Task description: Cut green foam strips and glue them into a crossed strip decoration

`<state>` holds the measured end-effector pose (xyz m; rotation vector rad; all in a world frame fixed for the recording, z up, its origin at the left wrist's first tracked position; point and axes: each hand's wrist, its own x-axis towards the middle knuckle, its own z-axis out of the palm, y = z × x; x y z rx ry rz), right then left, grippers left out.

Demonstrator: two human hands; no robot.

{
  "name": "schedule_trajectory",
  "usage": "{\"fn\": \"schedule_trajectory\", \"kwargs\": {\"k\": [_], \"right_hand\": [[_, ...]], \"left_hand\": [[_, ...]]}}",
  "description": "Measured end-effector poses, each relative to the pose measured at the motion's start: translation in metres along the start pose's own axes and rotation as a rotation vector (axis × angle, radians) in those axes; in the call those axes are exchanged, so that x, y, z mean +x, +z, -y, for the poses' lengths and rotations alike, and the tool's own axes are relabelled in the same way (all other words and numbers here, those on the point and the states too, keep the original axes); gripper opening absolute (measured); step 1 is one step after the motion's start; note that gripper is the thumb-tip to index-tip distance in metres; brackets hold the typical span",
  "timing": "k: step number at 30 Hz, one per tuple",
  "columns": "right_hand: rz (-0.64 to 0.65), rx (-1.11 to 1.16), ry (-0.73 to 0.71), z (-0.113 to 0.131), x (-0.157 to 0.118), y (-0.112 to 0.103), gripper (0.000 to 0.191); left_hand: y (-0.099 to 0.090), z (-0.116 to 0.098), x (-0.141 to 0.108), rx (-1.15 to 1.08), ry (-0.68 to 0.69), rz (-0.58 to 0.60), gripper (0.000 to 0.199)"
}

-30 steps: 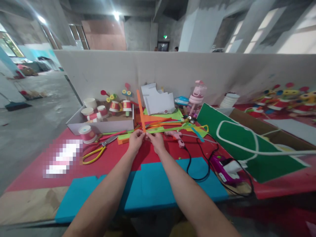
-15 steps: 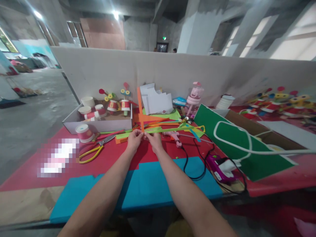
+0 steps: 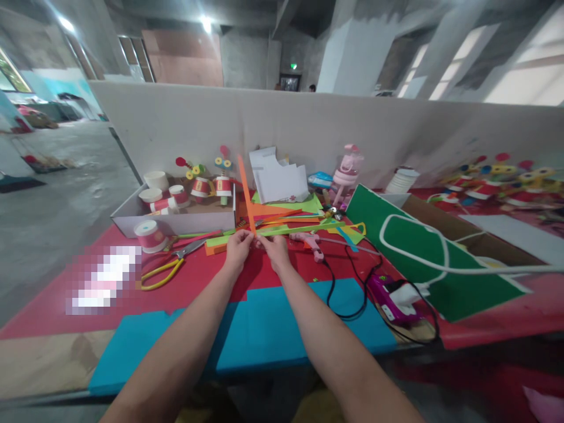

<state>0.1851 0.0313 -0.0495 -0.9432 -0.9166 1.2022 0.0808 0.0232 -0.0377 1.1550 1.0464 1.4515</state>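
My left hand [image 3: 239, 248] and my right hand [image 3: 275, 249] meet fingertip to fingertip above the red table. Both pinch the place where an orange paper strip [image 3: 247, 194] and a green paper strip [image 3: 308, 228] come together. The orange one sticks up and leans left, while the green one stretches out to the right. My fingers hide how the two ends overlap. Just right of my right hand lies a pink glue gun [image 3: 312, 243]. Beyond the hands are more coloured paper strips [image 3: 282, 220]. Yellow-handled scissors [image 3: 165, 273] rest to the left.
Blue sheets [image 3: 273, 323] cover the front edge. A white box [image 3: 176, 223] with paper cups and cup figures stands at left. At right are a green board [image 3: 409, 258], a white cable [image 3: 447, 252] and a purple power strip [image 3: 392, 302]. Behind stands a pink bottle [image 3: 348, 170].
The orange strip's top end has swung to the left, and the green strip's far end has shifted slightly. My hands stay pinched together in nearly the same place.
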Motion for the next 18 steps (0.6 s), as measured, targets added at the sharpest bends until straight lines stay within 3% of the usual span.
{"fn": "schedule_trajectory", "kwargs": {"k": [14, 18], "right_hand": [[-0.016, -0.091, -0.051, -0.0039, 0.0026, -0.0041, 0.02], [0.058, -0.016, 0.015, -0.0011, 0.0043, -0.0045, 0.017]], "left_hand": [[-0.0007, 0.0053, 0.0032, 0.043, -0.011, -0.02, 0.024], [-0.0026, 0.0057, 0.0058, 0.002, -0.012, -0.038, 0.025]]}}
